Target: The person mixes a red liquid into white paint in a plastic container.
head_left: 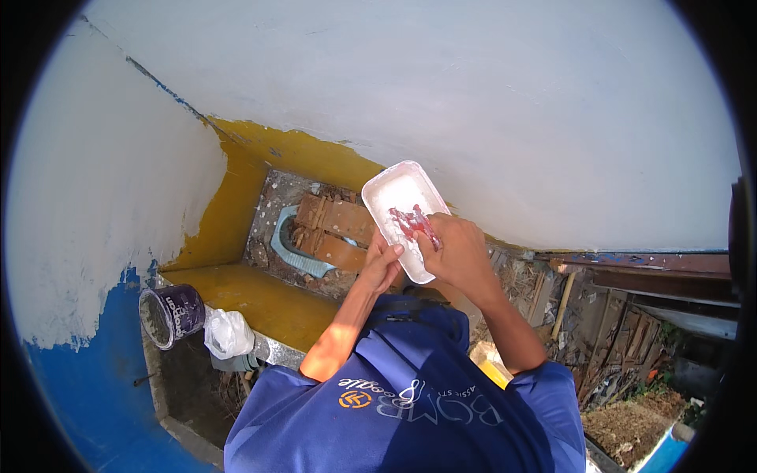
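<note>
Just beyond the blue shirt at the bottom of my view, I have two bare hands working at a shallow white tray, held up in front of the body. It is oblong with rounded corners and a raised rim, tilted so I can look straight into it, and white material coats its inside. The left hand clamps its near left edge, thumb over the rim; the fingers underneath are mostly hidden from me. The right hand pinches a red tool over the tray — smeared with white, its kind I cannot tell. Lower down, past the tray, I see brown boards lying across a light blue basin, with rubble around it. Off to the left, a dark purple bucket sits just beside a white plastic bag, near a yellow ledge. Behind everything stands the wall — pale white above, with a ragged border where yellow paint shows below.
</note>
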